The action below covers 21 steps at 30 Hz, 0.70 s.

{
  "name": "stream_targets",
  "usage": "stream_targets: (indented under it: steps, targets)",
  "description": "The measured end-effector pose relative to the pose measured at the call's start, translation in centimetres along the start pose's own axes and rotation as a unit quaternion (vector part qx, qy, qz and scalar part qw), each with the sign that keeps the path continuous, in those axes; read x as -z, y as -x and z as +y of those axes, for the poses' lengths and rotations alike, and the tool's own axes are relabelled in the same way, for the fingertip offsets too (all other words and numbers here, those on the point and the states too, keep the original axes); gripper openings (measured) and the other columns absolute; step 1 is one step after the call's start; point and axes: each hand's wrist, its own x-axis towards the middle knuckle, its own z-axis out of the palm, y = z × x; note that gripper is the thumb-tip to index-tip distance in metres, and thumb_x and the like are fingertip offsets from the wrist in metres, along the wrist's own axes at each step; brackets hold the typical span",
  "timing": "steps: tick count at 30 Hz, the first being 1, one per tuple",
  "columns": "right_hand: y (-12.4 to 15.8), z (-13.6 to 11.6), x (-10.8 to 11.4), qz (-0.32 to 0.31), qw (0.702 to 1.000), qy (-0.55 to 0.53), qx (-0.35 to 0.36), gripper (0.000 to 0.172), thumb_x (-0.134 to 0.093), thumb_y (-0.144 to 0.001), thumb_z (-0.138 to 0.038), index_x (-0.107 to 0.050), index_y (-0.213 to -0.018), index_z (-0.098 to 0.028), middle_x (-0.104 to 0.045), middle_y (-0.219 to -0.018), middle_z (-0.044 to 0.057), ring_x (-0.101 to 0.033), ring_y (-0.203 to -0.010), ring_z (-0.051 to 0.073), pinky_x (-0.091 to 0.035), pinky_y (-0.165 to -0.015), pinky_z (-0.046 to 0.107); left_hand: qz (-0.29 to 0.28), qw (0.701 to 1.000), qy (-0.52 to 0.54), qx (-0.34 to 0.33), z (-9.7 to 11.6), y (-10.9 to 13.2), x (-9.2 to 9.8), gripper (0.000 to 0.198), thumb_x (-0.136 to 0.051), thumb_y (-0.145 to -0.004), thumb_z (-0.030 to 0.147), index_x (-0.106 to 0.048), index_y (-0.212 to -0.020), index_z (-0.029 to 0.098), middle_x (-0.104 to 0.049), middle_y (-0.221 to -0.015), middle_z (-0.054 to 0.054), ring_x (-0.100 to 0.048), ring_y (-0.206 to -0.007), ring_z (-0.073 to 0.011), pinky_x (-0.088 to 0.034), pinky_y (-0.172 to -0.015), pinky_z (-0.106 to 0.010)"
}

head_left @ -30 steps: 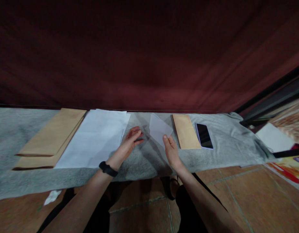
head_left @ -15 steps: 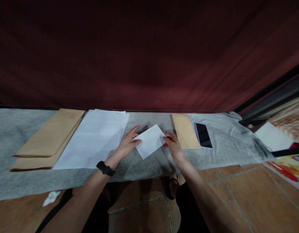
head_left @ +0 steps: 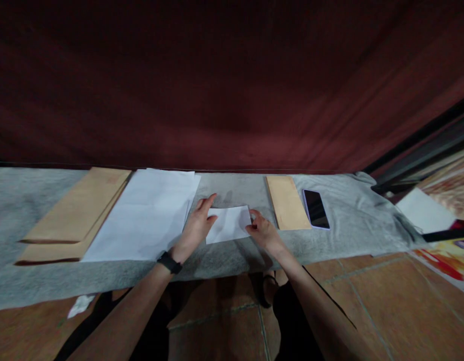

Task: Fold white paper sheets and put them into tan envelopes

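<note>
Between my two hands is a small white piece of paper [head_left: 228, 224], its long sides running nearly left to right. My left hand [head_left: 196, 225] grips its left end, the thumb on top and the index finger stretched out past the far edge. At the right end my right hand [head_left: 265, 231] pinches it between thumb and curled fingers. Left of my hands lie large white sheets [head_left: 149, 210] in a stack, with brown envelopes [head_left: 79, 205] beside them. A narrow brown envelope [head_left: 288, 203] rests right of my right hand.
A phone [head_left: 316, 209] with a dark screen lies beside the narrow envelope. Grey cloth [head_left: 352, 215] covers the long surface, and a dark red curtain [head_left: 232, 100] hangs behind it. A crumpled white tissue [head_left: 80, 306] is on the tiled floor [head_left: 216, 331].
The paper has turned from a slant to nearly straight and come down closer to the cloth. My left hand has shifted slightly right, and my right hand slightly lower.
</note>
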Motion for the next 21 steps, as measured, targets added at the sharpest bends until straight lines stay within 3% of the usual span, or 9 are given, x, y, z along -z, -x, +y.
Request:
stream_targets:
  steps: [5, 8, 11, 15, 21]
  targets:
    - [0.4, -0.5, 0.3, -0.030, 0.999, 0.032, -0.014, 0.059, -0.056, -0.090, -0.024, -0.042, -0.147, -0.019, -0.076, -0.098, 0.004, -0.072, -0.092, 0.022, -0.047, -0.074, 0.028, 0.030, 0.998, -0.042, -0.034, -0.1, 0.2, -0.1, 0.065, -0.060, -0.084, 0.010, -0.043, -0.145, 0.023, -0.052, -0.137, -0.011, -0.058, -0.123, -0.0259, -0.050, -0.106, -0.041]
    - [0.6, -0.7, 0.2, -0.032, 0.997, 0.063, -0.025, 0.060, -0.056, -0.091, -0.027, -0.039, -0.149, -0.019, -0.076, -0.102, 0.006, -0.072, -0.096, 0.024, -0.047, -0.077, 0.030, 0.046, 0.991, -0.109, -0.069, 0.2, 0.7, -0.5, 0.052, -0.056, -0.090, 0.014, -0.050, -0.140, 0.021, -0.048, -0.145, -0.014, -0.051, -0.132, -0.0299, -0.046, -0.110, -0.047]
    - [0.7, -1.0, 0.3, -0.035, 0.996, 0.081, -0.024, 0.062, -0.056, -0.092, -0.027, -0.038, -0.150, -0.019, -0.076, -0.105, 0.007, -0.072, -0.099, 0.024, -0.048, -0.079, 0.030, 0.013, 0.982, -0.149, -0.115, 1.3, 2.0, -1.5, 0.042, -0.047, -0.097, 0.022, -0.052, -0.138, 0.018, -0.046, -0.151, -0.016, -0.046, -0.138, -0.0302, -0.043, -0.113, -0.050]
    - [1.0, -1.2, 0.6, -0.033, 0.995, 0.089, -0.015, 0.057, -0.054, -0.093, -0.028, -0.041, -0.149, -0.020, -0.076, -0.109, 0.007, -0.072, -0.099, 0.023, -0.049, -0.080, 0.030, -0.045, 0.967, -0.191, -0.161, 2.7, 4.0, -3.1, 0.049, -0.045, -0.100, 0.036, -0.046, -0.145, 0.015, -0.037, -0.159, -0.017, -0.034, -0.148, -0.0298, -0.034, -0.119, -0.051]
    - [1.4, -1.1, 0.0, 0.082, 0.990, 0.099, 0.061, 0.042, -0.049, -0.098, -0.029, -0.056, -0.138, -0.017, -0.068, -0.126, 0.013, -0.063, -0.116, 0.024, -0.048, -0.099, 0.034, -0.069, 0.951, -0.253, -0.164, 3.1, 5.0, -3.5, 0.052, -0.040, -0.102, 0.036, -0.043, -0.149, 0.015, -0.034, -0.161, -0.016, -0.031, -0.150, -0.0279, -0.027, -0.123, -0.049]
